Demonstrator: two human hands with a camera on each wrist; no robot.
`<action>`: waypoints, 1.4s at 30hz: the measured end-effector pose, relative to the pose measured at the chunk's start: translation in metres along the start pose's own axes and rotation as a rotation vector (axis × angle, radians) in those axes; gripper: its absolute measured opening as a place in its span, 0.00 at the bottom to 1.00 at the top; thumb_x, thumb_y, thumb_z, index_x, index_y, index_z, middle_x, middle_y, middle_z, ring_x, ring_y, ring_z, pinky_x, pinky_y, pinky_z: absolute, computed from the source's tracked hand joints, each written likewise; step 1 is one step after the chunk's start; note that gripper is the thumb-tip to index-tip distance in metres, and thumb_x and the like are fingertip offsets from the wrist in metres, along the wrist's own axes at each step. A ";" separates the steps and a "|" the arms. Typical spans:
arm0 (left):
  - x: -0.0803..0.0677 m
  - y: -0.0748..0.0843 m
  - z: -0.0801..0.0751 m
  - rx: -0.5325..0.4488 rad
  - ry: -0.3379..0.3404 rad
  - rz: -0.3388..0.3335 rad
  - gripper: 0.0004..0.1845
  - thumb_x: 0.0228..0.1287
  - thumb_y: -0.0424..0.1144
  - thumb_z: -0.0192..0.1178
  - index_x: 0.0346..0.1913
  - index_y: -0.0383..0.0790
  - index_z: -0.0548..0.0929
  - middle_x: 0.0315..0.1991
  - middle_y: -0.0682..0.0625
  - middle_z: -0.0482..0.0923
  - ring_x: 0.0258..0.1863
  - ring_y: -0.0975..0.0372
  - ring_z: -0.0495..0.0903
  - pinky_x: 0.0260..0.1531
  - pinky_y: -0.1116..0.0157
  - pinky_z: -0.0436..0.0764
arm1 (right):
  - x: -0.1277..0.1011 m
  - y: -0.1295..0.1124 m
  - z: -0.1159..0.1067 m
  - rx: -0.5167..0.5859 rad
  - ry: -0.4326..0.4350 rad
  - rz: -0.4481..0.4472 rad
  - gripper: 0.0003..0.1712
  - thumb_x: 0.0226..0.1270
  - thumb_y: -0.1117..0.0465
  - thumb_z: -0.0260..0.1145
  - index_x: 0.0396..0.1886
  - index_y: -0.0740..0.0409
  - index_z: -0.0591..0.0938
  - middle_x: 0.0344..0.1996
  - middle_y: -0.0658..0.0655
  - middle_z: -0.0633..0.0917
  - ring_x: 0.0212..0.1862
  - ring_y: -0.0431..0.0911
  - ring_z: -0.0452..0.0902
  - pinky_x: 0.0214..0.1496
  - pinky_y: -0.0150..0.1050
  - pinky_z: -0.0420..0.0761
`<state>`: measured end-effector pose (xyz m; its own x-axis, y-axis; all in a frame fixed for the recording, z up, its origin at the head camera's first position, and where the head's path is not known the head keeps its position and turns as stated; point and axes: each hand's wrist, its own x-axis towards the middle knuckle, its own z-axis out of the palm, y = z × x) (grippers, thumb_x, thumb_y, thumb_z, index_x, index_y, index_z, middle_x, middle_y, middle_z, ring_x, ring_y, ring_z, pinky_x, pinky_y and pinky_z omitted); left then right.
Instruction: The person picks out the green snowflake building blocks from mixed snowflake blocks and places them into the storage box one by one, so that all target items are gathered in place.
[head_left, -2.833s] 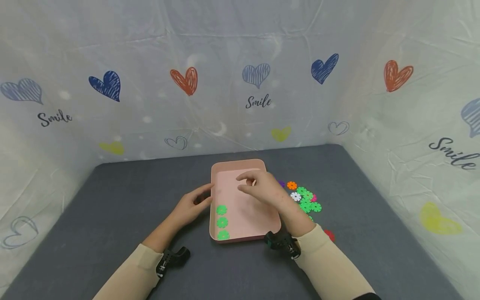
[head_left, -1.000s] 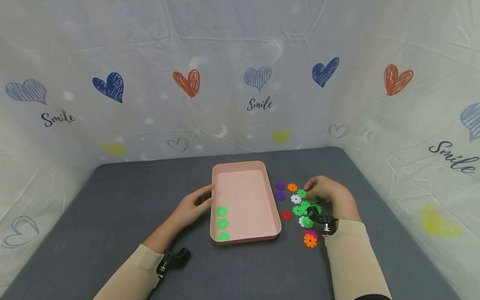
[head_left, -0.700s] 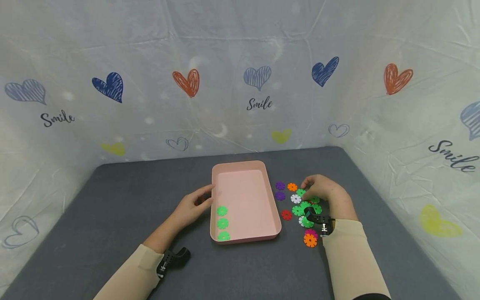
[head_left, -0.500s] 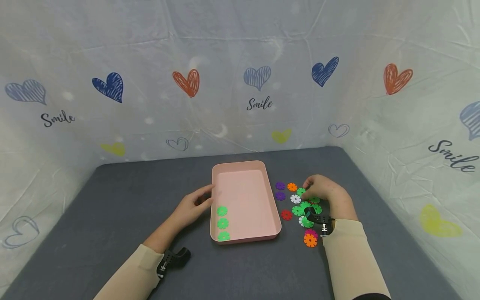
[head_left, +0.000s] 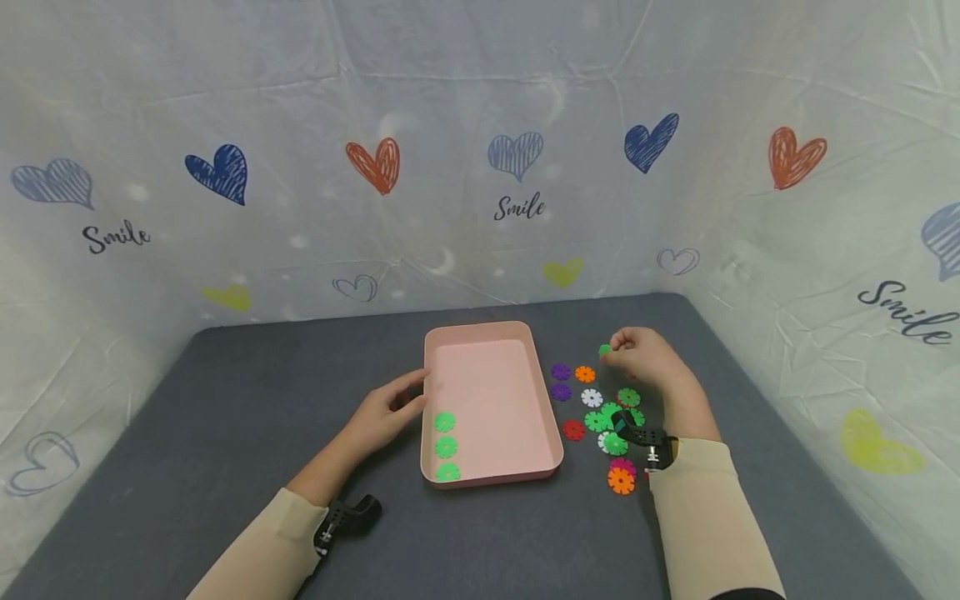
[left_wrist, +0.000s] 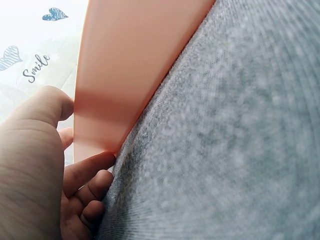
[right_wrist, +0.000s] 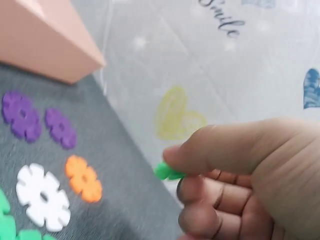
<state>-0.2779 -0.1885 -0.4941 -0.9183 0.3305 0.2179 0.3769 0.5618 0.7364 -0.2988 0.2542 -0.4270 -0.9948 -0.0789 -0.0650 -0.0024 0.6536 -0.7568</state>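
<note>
Three green discs (head_left: 446, 446) line the tray's (head_left: 525, 333) near-left corner, open mat (head_left: 225, 392) beyond — my left hand (head_left: 382, 414) rests relaxed at its rim while my right hand (head_left: 647, 360) pinches a green piece (head_left: 604, 351) above the loose pile (head_left: 611, 412).

Bright even light — wrist views blurred

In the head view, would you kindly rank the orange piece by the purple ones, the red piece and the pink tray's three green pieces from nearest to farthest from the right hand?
From the right hand:
1. Orange piece, just left of the hand.
2. Red piece, closer to the person, beside the pink tray.
3. Three green pieces, in the tray's near left corner.
</note>
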 end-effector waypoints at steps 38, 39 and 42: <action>0.001 -0.002 0.000 -0.039 0.001 0.020 0.27 0.75 0.43 0.64 0.73 0.44 0.75 0.59 0.44 0.82 0.37 0.60 0.76 0.38 0.62 0.75 | -0.015 -0.142 0.138 0.235 -0.057 -0.301 0.24 0.69 0.68 0.70 0.64 0.60 0.83 0.37 0.54 0.85 0.39 0.50 0.87 0.39 0.39 0.83; 0.001 -0.002 0.000 -0.039 -0.001 0.017 0.27 0.75 0.43 0.64 0.73 0.44 0.75 0.59 0.44 0.82 0.37 0.60 0.76 0.38 0.62 0.75 | -0.015 -0.141 0.144 0.215 -0.064 -0.284 0.23 0.70 0.68 0.70 0.64 0.61 0.83 0.37 0.54 0.85 0.39 0.49 0.87 0.39 0.38 0.83; 0.001 0.000 0.001 -0.042 -0.005 0.010 0.27 0.75 0.43 0.64 0.73 0.44 0.76 0.59 0.44 0.82 0.36 0.60 0.76 0.37 0.62 0.75 | -0.014 -0.138 0.157 0.131 -0.074 -0.261 0.23 0.69 0.67 0.70 0.64 0.60 0.83 0.38 0.52 0.85 0.38 0.45 0.85 0.39 0.38 0.82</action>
<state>-0.2791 -0.1874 -0.4948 -0.9139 0.3398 0.2221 0.3805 0.5265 0.7603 -0.2683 0.0472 -0.4233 -0.9519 -0.2898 0.0993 -0.2395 0.5019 -0.8311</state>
